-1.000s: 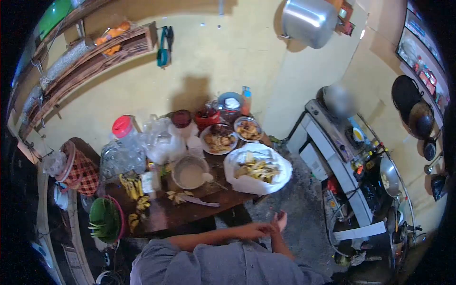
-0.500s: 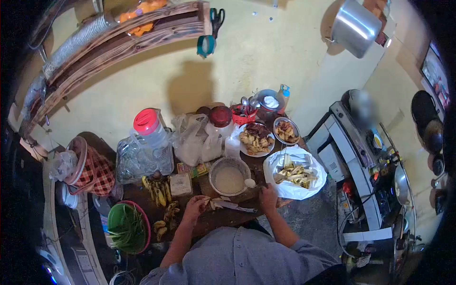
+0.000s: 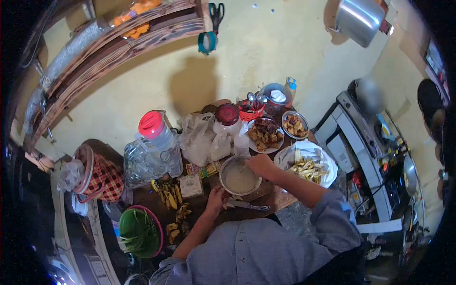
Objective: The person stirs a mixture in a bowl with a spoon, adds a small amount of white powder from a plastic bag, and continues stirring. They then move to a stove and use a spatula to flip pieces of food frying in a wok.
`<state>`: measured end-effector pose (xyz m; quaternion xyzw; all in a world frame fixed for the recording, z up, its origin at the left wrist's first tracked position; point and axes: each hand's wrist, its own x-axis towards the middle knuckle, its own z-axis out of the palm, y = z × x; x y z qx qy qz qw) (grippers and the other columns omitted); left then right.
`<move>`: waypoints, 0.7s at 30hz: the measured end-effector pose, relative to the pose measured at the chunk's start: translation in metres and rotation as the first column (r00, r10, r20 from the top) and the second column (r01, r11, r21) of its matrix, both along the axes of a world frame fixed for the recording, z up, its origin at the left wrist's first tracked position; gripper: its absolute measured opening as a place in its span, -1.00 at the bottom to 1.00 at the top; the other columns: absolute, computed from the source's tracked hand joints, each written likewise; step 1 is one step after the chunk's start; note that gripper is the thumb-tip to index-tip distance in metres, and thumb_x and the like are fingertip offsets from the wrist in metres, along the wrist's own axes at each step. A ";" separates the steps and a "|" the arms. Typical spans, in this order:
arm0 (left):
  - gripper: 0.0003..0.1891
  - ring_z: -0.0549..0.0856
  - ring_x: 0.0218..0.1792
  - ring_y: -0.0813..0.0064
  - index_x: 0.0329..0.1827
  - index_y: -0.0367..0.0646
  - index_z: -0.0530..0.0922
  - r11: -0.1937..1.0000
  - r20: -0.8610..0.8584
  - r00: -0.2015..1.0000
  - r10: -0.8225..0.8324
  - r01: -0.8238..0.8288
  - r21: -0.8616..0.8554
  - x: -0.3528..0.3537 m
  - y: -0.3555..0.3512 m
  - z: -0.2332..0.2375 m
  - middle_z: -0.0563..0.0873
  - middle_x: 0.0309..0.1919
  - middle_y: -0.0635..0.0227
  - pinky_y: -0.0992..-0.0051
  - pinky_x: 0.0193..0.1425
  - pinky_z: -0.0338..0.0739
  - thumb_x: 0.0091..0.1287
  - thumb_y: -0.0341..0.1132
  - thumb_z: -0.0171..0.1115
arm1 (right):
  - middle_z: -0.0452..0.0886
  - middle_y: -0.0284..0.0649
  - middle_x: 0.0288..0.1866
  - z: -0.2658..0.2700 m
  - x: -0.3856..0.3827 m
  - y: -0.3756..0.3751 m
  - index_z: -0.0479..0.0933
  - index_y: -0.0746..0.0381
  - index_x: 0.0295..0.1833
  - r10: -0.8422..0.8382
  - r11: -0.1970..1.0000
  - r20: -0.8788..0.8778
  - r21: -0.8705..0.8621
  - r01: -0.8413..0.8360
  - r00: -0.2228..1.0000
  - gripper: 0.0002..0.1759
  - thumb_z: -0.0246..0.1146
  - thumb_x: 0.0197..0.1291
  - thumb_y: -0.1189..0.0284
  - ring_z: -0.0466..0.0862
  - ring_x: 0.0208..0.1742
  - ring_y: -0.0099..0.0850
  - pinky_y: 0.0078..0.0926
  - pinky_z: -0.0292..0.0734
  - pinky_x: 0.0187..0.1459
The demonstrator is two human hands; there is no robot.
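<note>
A round metal bowl [image 3: 222, 176] of pale, cloudy batter [image 3: 239, 179] stands at the table's front. Over its right rim, my right hand [image 3: 262, 166] is closed on a spoon, mostly hidden by the fingers and the batter. My left hand [image 3: 216, 197] is beside the bowl's lower left rim, fingers curled; what they grip, if anything, is hidden. Just below the bowl a knife [image 3: 251, 205] lies flat, with pale scraps [image 3: 229, 205] by its left end. To the left are ripe bananas [image 3: 169, 192] and a white square tub [image 3: 191, 185].
Right of the bowl, a white plastic bag [image 3: 331, 167] holds banana peels. Behind stand a plate of fried food [image 3: 266, 135], a smaller bowl [image 3: 295, 126], a red-lidded jar [image 3: 228, 115] and a jug [image 3: 154, 127]. A green basin [image 3: 126, 228] is at left, a stove [image 3: 354, 114] at right.
My right hand has moved from the table's right edge up over the bowl; the white spoon head at the rim has gone from sight. My left hand has shifted toward the bowl. The view has moved slightly.
</note>
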<state>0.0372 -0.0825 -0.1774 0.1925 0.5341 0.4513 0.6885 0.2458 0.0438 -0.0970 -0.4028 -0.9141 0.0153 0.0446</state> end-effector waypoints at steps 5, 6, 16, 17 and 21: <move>-0.79 0.60 -0.20 0.40 -0.07 -0.19 0.32 0.999 0.140 0.990 0.027 -0.032 0.037 -0.006 0.020 -0.019 0.56 -0.27 0.24 0.45 -0.23 0.53 0.33 -0.30 -0.04 | 0.58 -0.14 -0.53 -0.007 -0.005 0.005 0.55 0.21 -0.43 0.143 0.990 0.315 -0.045 -0.136 0.938 -0.87 0.13 -0.09 0.42 0.63 -0.46 -0.22 -0.26 0.47 -0.54; -0.79 0.60 -0.20 0.40 -0.07 -0.19 0.32 0.999 0.136 0.991 0.017 -0.022 0.038 -0.007 0.019 -0.023 0.56 -0.27 0.24 0.45 -0.23 0.53 0.33 -0.30 -0.04 | 0.59 -0.14 -0.53 -0.007 -0.003 0.001 0.57 0.20 -0.47 0.118 0.993 0.297 -0.063 -0.104 0.948 -0.87 0.14 -0.10 0.42 0.64 -0.44 -0.22 -0.27 0.48 -0.52; -0.79 0.54 -0.12 0.31 0.00 -0.20 0.25 0.995 -0.014 1.000 0.007 -0.005 0.099 0.008 0.010 0.014 0.44 -0.12 0.19 0.29 -0.10 0.57 0.35 -0.37 -0.13 | 0.60 -0.11 -0.52 0.006 0.003 -0.008 0.59 0.18 -0.51 0.025 0.996 0.217 -0.084 -0.006 0.976 -0.86 0.12 -0.12 0.42 0.64 -0.45 -0.20 -0.25 0.52 -0.48; -0.80 0.54 -0.13 0.31 -0.01 -0.20 0.25 0.993 -0.003 1.000 0.029 -0.029 0.111 0.009 0.009 0.013 0.44 -0.12 0.19 0.30 -0.10 0.58 0.34 -0.39 -0.10 | 0.60 -0.11 -0.52 0.007 0.004 -0.006 0.59 0.18 -0.51 0.018 0.996 0.217 -0.087 0.001 0.976 -0.86 0.12 -0.12 0.42 0.64 -0.45 -0.20 -0.25 0.52 -0.48; -0.81 0.54 -0.12 0.31 -0.04 -0.19 0.26 0.993 0.001 1.000 0.027 -0.027 0.117 0.010 0.008 0.019 0.43 -0.12 0.20 0.32 -0.13 0.60 0.32 -0.42 -0.06 | 0.60 -0.09 -0.52 0.010 0.007 -0.006 0.59 0.18 -0.51 -0.059 0.996 0.134 -0.058 0.068 0.989 -0.85 0.12 -0.12 0.40 0.63 -0.46 -0.16 -0.24 0.51 -0.47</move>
